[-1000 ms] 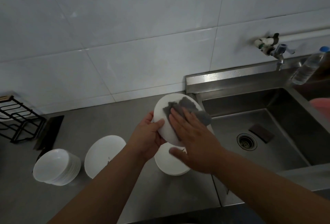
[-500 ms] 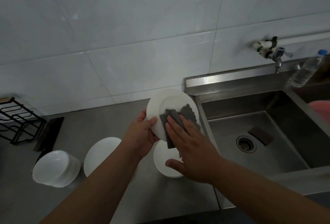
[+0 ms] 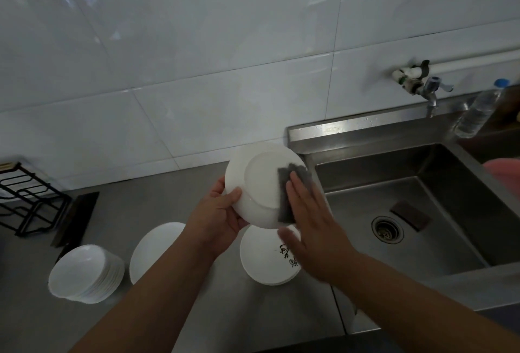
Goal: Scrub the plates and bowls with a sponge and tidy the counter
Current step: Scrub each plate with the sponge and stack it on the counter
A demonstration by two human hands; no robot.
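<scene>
Your left grip (image 3: 219,220) clamps the plate (image 3: 259,183) by its rim, underside tilted toward you — so your right grip (image 3: 312,226), fingers straight, presses the sponge (image 3: 282,200) flat.

A white plate (image 3: 261,186) is held tilted above the bench (image 3: 168,310), its underside and foot ring facing the camera. A grey sponge (image 3: 289,200) lies flat against it at its 3 o'clock. At its 6 o'clock sits a plate stack (image 3: 267,259) with black lettering. At 7 o'clock is a lone plate (image 3: 153,248), and farther out at 8 o'clock are stacked bowls (image 3: 84,274).
</scene>
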